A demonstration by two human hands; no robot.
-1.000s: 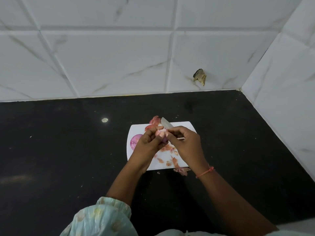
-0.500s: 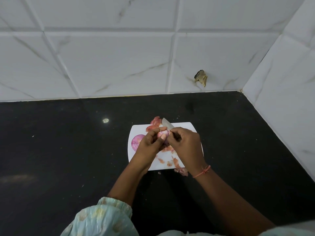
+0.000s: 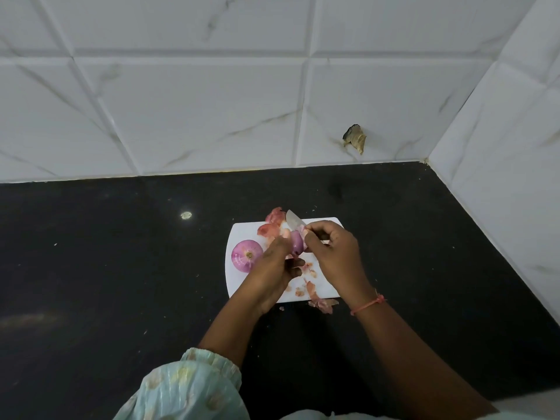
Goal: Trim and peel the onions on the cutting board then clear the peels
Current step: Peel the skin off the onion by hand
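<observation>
A white cutting board (image 3: 239, 230) lies on the black counter. Above its middle my left hand (image 3: 271, 268) holds a purple onion (image 3: 296, 244), mostly hidden by the fingers. My right hand (image 3: 335, 253) grips a small knife (image 3: 293, 221), its blade lying against the top of that onion, tip pointing away from me. A peeled purple onion (image 3: 246, 255) sits on the board's left part. Reddish peels (image 3: 271, 227) are piled at the board's far edge. More peel scraps (image 3: 309, 283) lie near the board's front edge, one piece (image 3: 322, 304) off the board on the counter.
The black counter (image 3: 106, 268) stretches left and right of the board. White tiled walls (image 3: 197, 101) close it at the back and on the right. A chipped hole (image 3: 354, 140) marks the back wall. A small pale spot (image 3: 185, 215) lies on the counter, left of the board.
My left hand has slid back and turned, so the peeled onion on the left shows fully. The knife stays against the held onion.
</observation>
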